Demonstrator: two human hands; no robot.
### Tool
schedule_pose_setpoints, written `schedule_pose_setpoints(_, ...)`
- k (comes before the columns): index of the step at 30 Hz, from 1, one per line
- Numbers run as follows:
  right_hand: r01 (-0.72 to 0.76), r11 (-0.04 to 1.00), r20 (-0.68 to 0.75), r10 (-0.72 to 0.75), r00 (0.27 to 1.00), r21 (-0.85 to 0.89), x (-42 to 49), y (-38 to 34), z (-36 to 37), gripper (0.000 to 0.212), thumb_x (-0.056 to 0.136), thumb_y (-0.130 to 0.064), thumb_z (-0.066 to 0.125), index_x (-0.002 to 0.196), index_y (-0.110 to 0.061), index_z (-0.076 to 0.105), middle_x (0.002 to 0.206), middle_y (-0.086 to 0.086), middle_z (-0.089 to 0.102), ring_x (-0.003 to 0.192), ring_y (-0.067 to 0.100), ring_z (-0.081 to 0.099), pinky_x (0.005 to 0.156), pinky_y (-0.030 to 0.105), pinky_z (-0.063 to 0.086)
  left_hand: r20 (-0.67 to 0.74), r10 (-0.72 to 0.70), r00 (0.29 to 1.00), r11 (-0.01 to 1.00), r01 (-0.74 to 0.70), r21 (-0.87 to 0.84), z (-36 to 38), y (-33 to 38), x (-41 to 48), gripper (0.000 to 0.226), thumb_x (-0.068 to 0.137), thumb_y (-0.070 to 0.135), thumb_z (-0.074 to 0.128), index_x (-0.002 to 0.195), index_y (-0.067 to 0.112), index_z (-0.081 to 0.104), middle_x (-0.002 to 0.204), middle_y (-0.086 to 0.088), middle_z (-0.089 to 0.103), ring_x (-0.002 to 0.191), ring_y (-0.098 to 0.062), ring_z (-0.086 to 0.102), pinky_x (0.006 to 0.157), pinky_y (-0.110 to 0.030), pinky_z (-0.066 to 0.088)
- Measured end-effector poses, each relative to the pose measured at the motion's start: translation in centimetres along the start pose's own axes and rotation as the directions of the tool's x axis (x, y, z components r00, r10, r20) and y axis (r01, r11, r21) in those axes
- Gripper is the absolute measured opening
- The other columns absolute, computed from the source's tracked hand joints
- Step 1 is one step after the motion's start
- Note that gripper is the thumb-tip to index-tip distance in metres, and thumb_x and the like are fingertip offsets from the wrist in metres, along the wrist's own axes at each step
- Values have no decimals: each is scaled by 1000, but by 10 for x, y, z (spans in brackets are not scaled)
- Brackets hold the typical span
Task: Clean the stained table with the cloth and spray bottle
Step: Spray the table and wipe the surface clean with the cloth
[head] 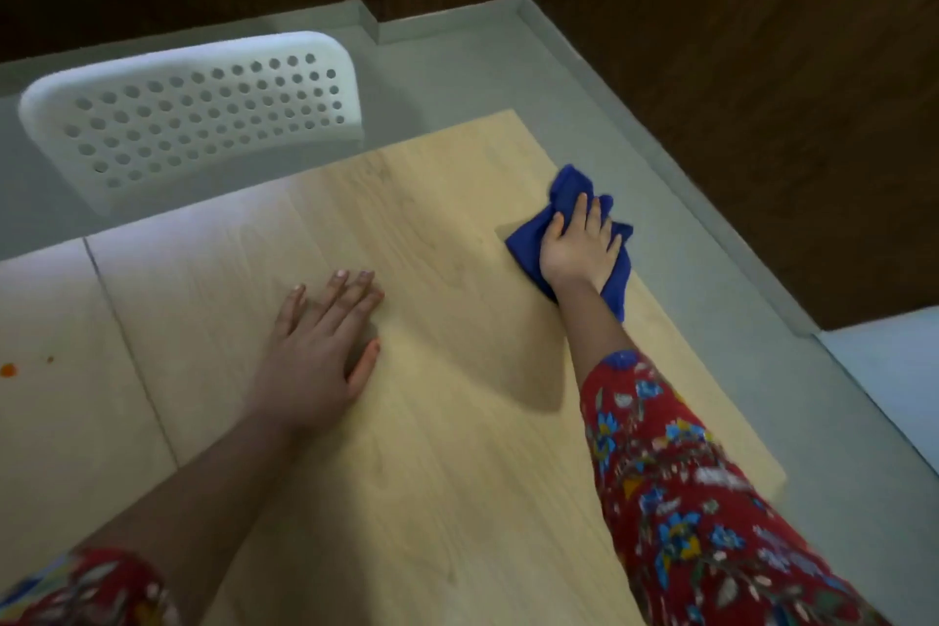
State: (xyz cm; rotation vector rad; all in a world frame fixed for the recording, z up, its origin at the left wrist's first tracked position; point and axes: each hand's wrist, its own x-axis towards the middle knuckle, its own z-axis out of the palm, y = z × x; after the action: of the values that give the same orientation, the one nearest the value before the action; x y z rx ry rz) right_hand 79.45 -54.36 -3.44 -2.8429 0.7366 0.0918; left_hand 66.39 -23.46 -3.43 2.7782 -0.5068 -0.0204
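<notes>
R hand [576, 247] flat on blue cloth [528, 247], far-right table [457, 422] corner; orange stains [9, 370] far left, nearer L hand [317, 346], open, empty

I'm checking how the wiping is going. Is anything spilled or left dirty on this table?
Yes. Two orange spots sit at the table's far left edge, past the seam. The right hand presses the blue cloth near the far right corner, well away from them. The left hand lies flat, empty.

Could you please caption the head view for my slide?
Right hand presses blue cloth on wooden table; left hand rests flat.
</notes>
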Motion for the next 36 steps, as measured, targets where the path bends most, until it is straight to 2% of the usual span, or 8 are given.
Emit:
schedule_pose_setpoints(7, -357, 934, -7, 357, 934, -28, -131, 183, -20, 65, 99, -54, 16, 156, -23, 8, 163, 2, 8, 150, 27, 3, 119, 51, -1, 23, 324, 946, 946, -324, 7, -8, 16, -16, 52, 95, 40, 34, 134, 13, 56, 146, -2, 47, 134, -21, 46, 115, -36, 21)
schedule_pose_setpoints(11, -469, 883, -18, 469, 883, 15, -170, 240, -27, 66, 100, -54, 16, 156, -20, 6, 163, 4, 6, 150, 27, 3, 121, 47, 2, 104, 287, 952, 958, -287, -14, 0, 37, -38, 57, 94, 47, 30, 138, 18, 52, 150, 2, 42, 138, -18, 40, 115, -38, 19)
schedule_pose_setpoints(22, -277, 961, 28, 277, 960, -17, -318, 145, 10, 73, 90, -57, 0, 156, -26, 6, 163, 1, -2, 150, 26, -1, 119, 51, -1, 116, 121, 986, 992, -125, 25, -16, -11, -89, 63, 96, 52, 21, 150, 24, 32, 157, 5, 28, 146, -15, 23, 117, -40, 14)
schedule_pose_setpoints(26, -372, 928, 61, 374, 926, -35, -276, 151, -2, 58, 96, -60, 13, 150, -47, -4, 159, -20, -13, 148, 29, -13, 110, 67, -6, 83, 4, 997, 1000, -4, 1, -11, -11, -88, 67, 94, 55, 22, 153, 25, 24, 159, 7, 22, 148, -13, 15, 118, -41, 12)
schedule_pose_setpoints(29, -479, 877, 39, 478, 877, 26, -197, 143, -12, 56, 100, -53, 15, 153, -41, -1, 162, -15, -7, 148, 32, -10, 111, 67, -4, 58, -26, 998, 1000, 26, -4, -10, -13, -87, 67, 93, 55, 24, 153, 25, 24, 159, 7, 20, 148, -12, 14, 119, -40, 11)
schedule_pose_setpoints(31, -381, 924, 4, 381, 925, 46, -159, 112, -11, 58, 102, -45, 19, 156, -28, 6, 163, -5, 0, 150, 29, -2, 117, 58, 1, 51, -31, 998, 999, 32, -13, -9, -15, -86, 67, 93, 54, 26, 153, 25, 24, 159, 8, 20, 148, -11, 13, 119, -38, 9)
schedule_pose_setpoints(33, -94, 995, -10, 95, 995, 41, -159, 72, 1, 58, 102, -39, 23, 155, -18, 14, 163, 2, 8, 150, 25, 6, 120, 47, 5, 44, -58, 997, 998, 58, -17, -10, -15, -88, 66, 93, 53, 27, 153, 26, 25, 159, 8, 20, 148, -11, 13, 119, -38, 9)
schedule_pose_setpoints(36, 297, 955, 51, -296, 954, 3, -224, 61, 12, 58, 100, -41, 20, 155, -20, 19, 162, -2, 10, 150, 16, 6, 122, 38, 4, 29, -83, 996, 996, 84, -27, -11, -12, -91, 65, 93, 52, 28, 152, 25, 27, 159, 7, 23, 148, -11, 15, 119, -39, 11)
